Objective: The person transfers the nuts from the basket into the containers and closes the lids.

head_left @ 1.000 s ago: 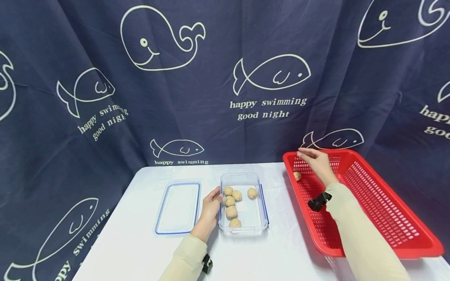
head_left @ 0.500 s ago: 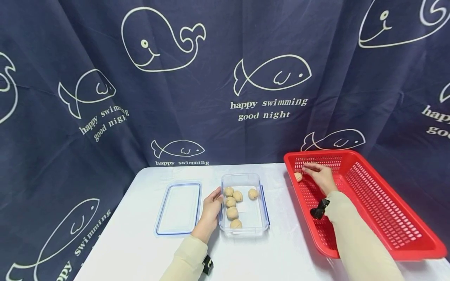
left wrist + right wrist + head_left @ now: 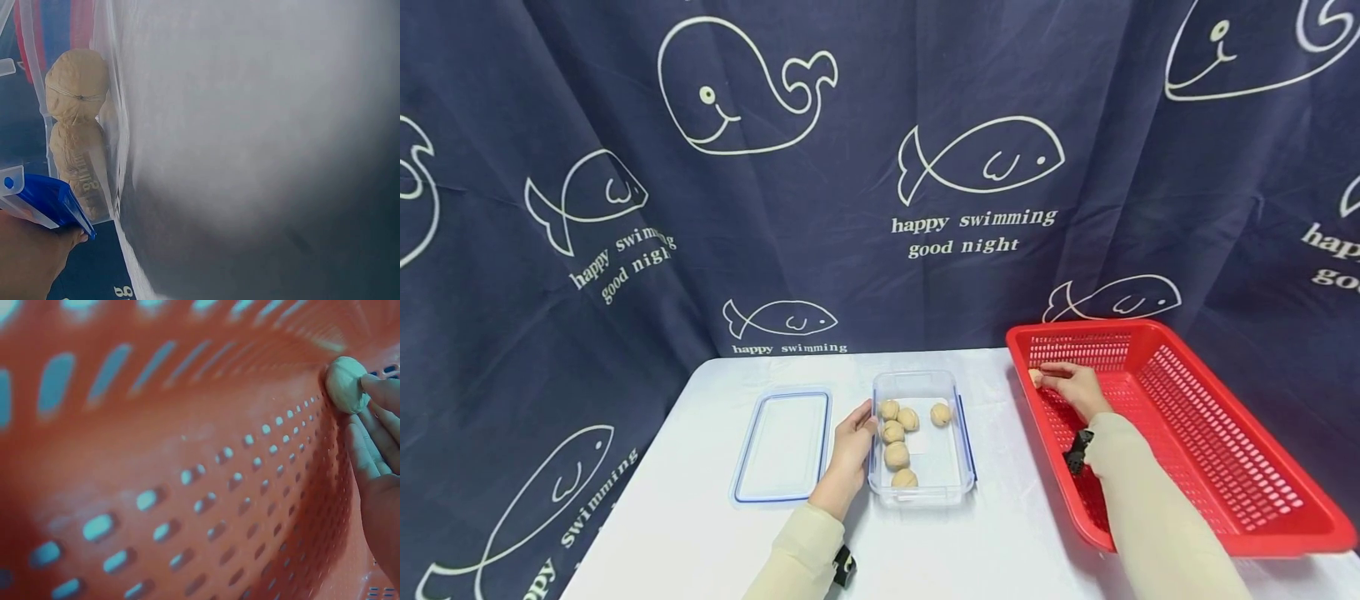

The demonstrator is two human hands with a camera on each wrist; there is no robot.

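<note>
A red basket [image 3: 1225,433] with slotted walls holds a tan walnut [image 3: 1036,377]. The clear box [image 3: 921,492] has blue clips. The counter [image 3: 700,533] is white; the curtain [image 3: 625,167] navy with white whales.

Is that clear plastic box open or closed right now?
Open. The clear box has no lid on; its blue-rimmed lid lies flat on the table beside it, and the walnuts inside are uncovered.
</note>
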